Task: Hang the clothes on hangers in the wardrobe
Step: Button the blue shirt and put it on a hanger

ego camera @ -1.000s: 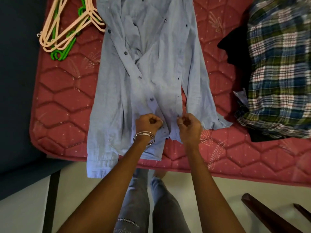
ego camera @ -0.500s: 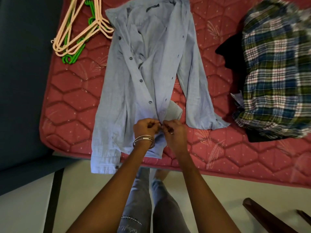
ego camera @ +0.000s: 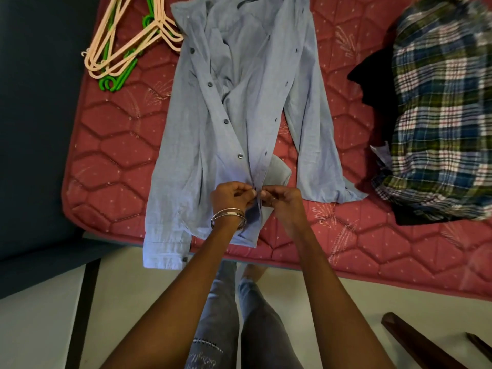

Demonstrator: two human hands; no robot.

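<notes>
Both your hands meet at the front placket of the light blue shirt point(ego camera: 234, 123), low down near the mattress point(ego camera: 111, 166) front edge: left hand point(ego camera: 233, 195) and right hand point(ego camera: 279, 199) each pinch a placket edge, fingertips almost touching; can't tell whether a button is between them. Shirt lies flat, collar cut off at the top, one cuff overhanging the front edge. Hangers point(ego camera: 127, 43) at far-left corner, partly cropped. Plaid shirt point(ego camera: 442, 110) bunched at right edge, blurred. Writing on your trouser leg unreadable.

Matt cloth shirt point(ego camera: 234, 107), quilted mattress point(ego camera: 111, 161), glossy plastic hangers point(ego camera: 127, 46).
</notes>
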